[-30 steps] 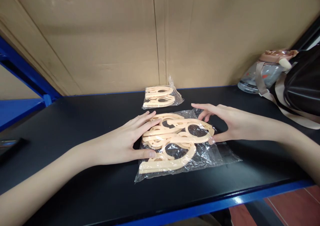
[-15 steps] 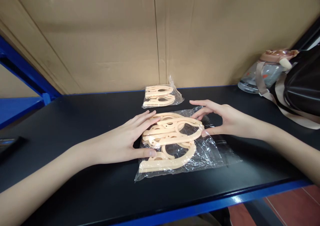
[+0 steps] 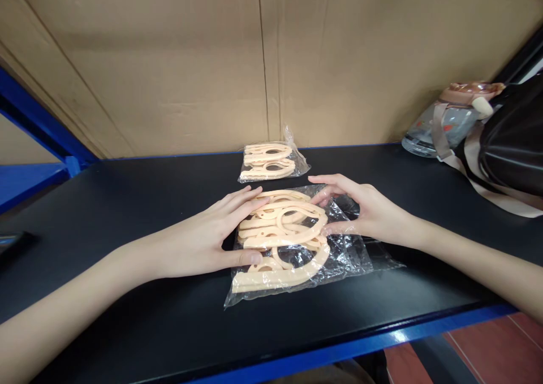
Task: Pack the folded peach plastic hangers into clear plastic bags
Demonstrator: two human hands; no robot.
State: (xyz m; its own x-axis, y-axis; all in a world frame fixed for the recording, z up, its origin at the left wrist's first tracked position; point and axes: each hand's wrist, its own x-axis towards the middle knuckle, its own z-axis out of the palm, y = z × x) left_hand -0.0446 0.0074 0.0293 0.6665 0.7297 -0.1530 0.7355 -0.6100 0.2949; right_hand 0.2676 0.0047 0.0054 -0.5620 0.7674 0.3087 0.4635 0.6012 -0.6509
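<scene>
A clear plastic bag (image 3: 348,259) lies flat on the black tabletop in front of me. Several cream-coloured folding hangers (image 3: 288,240), folded up, are stacked at its left part. My left hand (image 3: 212,234) rests along their left ends, fingers stretched and thumb spread apart. From the other side, my right hand (image 3: 360,208) touches the curved ends of the upper hangers with its fingertips and thumb, fingers apart. Whether those hangers are inside the bag or on it, I cannot tell. Just behind lies a second, smaller bagged set of hangers (image 3: 267,160).
At the back right, a clear water bottle (image 3: 449,121) with a strap leans beside a black bag (image 3: 515,141). A brown cardboard wall (image 3: 182,67) closes off the back. Blue frame edges border the black tabletop (image 3: 127,327). A dark flat object (image 3: 12,245) sits at far left.
My right hand has moved left, and the upper hangers have slid left with it, lining up more closely with those beneath. My left hand stays almost in place.
</scene>
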